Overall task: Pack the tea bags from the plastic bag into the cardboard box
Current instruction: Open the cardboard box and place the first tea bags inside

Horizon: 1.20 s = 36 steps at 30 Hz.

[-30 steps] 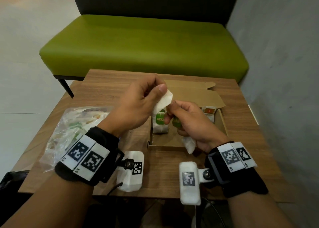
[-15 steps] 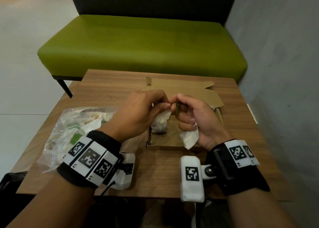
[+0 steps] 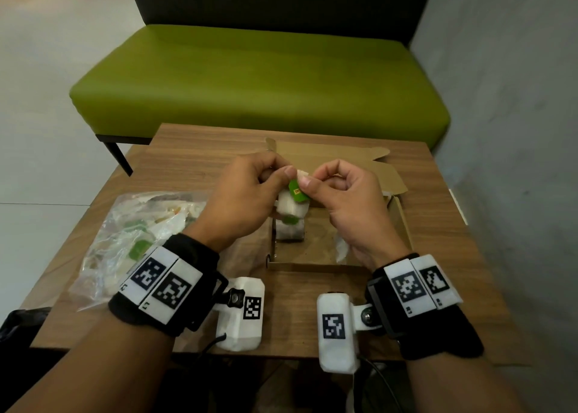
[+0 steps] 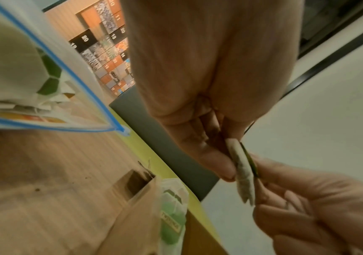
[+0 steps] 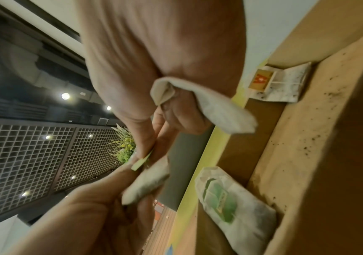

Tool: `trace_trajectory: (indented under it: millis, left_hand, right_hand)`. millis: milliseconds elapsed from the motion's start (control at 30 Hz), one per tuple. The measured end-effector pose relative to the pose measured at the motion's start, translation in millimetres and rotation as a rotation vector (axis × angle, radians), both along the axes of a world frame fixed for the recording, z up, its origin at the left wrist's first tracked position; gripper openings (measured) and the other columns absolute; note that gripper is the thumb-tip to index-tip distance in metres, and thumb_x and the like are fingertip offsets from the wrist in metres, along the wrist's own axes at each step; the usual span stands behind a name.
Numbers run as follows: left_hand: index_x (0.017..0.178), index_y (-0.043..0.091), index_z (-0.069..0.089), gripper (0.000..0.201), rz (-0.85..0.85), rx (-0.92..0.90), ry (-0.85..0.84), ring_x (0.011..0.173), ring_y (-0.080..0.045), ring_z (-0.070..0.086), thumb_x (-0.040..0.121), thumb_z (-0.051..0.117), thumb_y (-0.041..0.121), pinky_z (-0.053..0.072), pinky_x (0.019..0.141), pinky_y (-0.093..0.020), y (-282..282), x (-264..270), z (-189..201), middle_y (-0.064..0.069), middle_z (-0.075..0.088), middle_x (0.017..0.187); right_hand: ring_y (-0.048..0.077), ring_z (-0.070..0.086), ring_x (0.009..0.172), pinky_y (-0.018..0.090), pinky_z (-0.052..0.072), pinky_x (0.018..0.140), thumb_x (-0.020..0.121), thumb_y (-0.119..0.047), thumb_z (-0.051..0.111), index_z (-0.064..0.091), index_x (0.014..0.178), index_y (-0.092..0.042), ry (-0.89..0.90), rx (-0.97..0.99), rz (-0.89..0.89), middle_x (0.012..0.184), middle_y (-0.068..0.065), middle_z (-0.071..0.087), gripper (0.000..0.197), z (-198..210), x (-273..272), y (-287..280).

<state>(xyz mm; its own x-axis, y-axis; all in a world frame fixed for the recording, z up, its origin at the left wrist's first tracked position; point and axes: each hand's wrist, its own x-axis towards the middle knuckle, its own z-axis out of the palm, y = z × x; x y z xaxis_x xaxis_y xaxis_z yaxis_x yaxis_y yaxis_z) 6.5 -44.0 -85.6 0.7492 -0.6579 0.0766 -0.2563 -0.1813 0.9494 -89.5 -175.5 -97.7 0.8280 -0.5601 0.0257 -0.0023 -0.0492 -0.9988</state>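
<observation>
Above the open cardboard box (image 3: 403, 225), a tea bag (image 3: 292, 204) with green tag (image 3: 297, 191), pinched from both sides: left hand (image 3: 244, 203) grip on the pouch, right hand (image 3: 347, 200) grip on the tag (a second pouch tucked in its palm). Two more bags inside the box. Left on the desk (image 3: 194, 162), plastic bag (image 3: 125, 240) holding others.

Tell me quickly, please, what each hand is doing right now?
Left hand: closed, pinching the white tea bag above the cardboard box.
Right hand: closed, pinching the tea bag's green tag, with another tea bag tucked under its curled fingers.
</observation>
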Motion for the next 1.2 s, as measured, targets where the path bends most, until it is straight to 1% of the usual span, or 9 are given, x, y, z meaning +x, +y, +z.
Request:
trace_trajectory:
  millis: [100, 233, 300, 433, 533, 733, 933, 1067, 1200]
  left_hand:
    - [0.094, 0.009, 0.066, 0.013, -0.023, -0.071, 0.148, 0.072, -0.021, 0.069, 0.099, 0.058, 0.017, 0.059, 0.056, -0.032, 1, -3, 5, -0.02, 0.072, 0.085]
    - [0.1, 0.006, 0.065, 0.012, -0.06, -0.1, 0.247, 0.078, -0.023, 0.069, 0.088, 0.069, 0.004, 0.06, 0.071, -0.043, 4, 0, 4, -0.013, 0.073, 0.087]
    - [0.095, 0.01, 0.067, 0.014, -0.05, -0.043, 0.187, 0.075, -0.022, 0.066, 0.086, 0.071, 0.0, 0.057, 0.07, -0.04, 5, 2, 0, -0.004, 0.068, 0.083]
    - [0.087, 0.015, 0.07, 0.013, -0.041, 0.17, 0.021, 0.069, -0.014, 0.061, 0.082, 0.077, 0.005, 0.05, 0.064, -0.03, 2, 3, -12, 0.0, 0.064, 0.077]
    - [0.087, 0.015, 0.072, 0.011, -0.074, 0.315, -0.07, 0.064, -0.005, 0.058, 0.08, 0.08, 0.011, 0.046, 0.059, -0.017, -2, 0, -18, 0.003, 0.068, 0.075]
    - [0.082, 0.027, 0.068, 0.011, -0.058, 0.533, -0.291, 0.066, 0.001, 0.055, 0.082, 0.079, 0.024, 0.033, 0.053, -0.015, -5, -3, -20, 0.011, 0.065, 0.076]
    - [0.085, 0.033, 0.061, 0.014, -0.04, 0.605, -0.5, 0.072, -0.003, 0.054, 0.085, 0.073, 0.026, 0.028, 0.053, -0.016, -4, -5, -22, 0.013, 0.062, 0.081]
    - [0.102, 0.027, 0.063, 0.026, 0.034, 0.521, -0.562, 0.085, -0.008, 0.057, 0.083, 0.073, 0.043, 0.046, 0.067, -0.028, -2, -4, -12, 0.01, 0.059, 0.097]
    - [0.081, 0.026, 0.067, 0.026, -0.249, 0.323, -0.394, 0.071, 0.001, 0.058, 0.075, 0.081, 0.048, 0.041, 0.059, -0.013, -6, -20, 13, 0.012, 0.066, 0.08]
  right_hand:
    - [0.024, 0.072, 0.081, 0.038, 0.06, 0.076, 0.086, -0.021, 0.081, 0.065, 0.082, -0.018, 0.013, -0.077, -0.051, 0.083, 0.009, 0.074, 0.017, -4, 2, 0]
    - [0.01, 0.064, 0.069, 0.026, 0.053, 0.061, 0.089, -0.036, 0.075, 0.065, 0.086, -0.019, 0.072, -0.077, -0.019, 0.084, 0.015, 0.072, 0.02, -6, 0, 0]
    - [0.006, 0.065, 0.067, 0.022, 0.05, 0.06, 0.092, -0.037, 0.071, 0.07, 0.093, -0.019, 0.161, -0.067, 0.07, 0.089, 0.014, 0.075, 0.018, -8, -2, -1]
    - [0.016, 0.068, 0.082, 0.041, 0.055, 0.083, 0.093, -0.031, 0.071, 0.076, 0.086, -0.021, 0.316, -0.185, 0.162, 0.085, 0.004, 0.075, 0.013, -15, -6, -6]
    - [0.018, 0.066, 0.083, 0.036, 0.051, 0.074, 0.096, -0.04, 0.064, 0.074, 0.085, -0.022, 0.392, -0.218, 0.116, 0.081, 0.0, 0.072, 0.023, -17, -8, -6]
    - [-0.001, 0.044, 0.046, 0.026, 0.034, 0.052, 0.104, -0.054, 0.041, 0.071, 0.089, -0.016, 0.327, 0.038, -0.104, 0.071, -0.004, 0.063, 0.051, -12, -2, -8]
    - [0.004, 0.027, 0.037, 0.018, 0.017, 0.036, 0.106, -0.057, 0.026, 0.066, 0.093, -0.012, 0.173, 0.389, -0.056, 0.067, -0.002, 0.06, 0.062, -3, -2, -5]
    - [0.003, 0.028, 0.039, 0.018, 0.019, 0.035, 0.104, -0.062, 0.02, 0.064, 0.106, -0.012, 0.078, 0.483, -0.015, 0.074, -0.001, 0.059, 0.066, -2, -2, -4]
    - [0.005, 0.039, 0.043, 0.018, 0.033, 0.038, 0.106, -0.057, 0.022, 0.065, 0.107, -0.014, 0.055, 0.482, -0.096, 0.074, -0.001, 0.057, 0.06, 1, 0, -1]
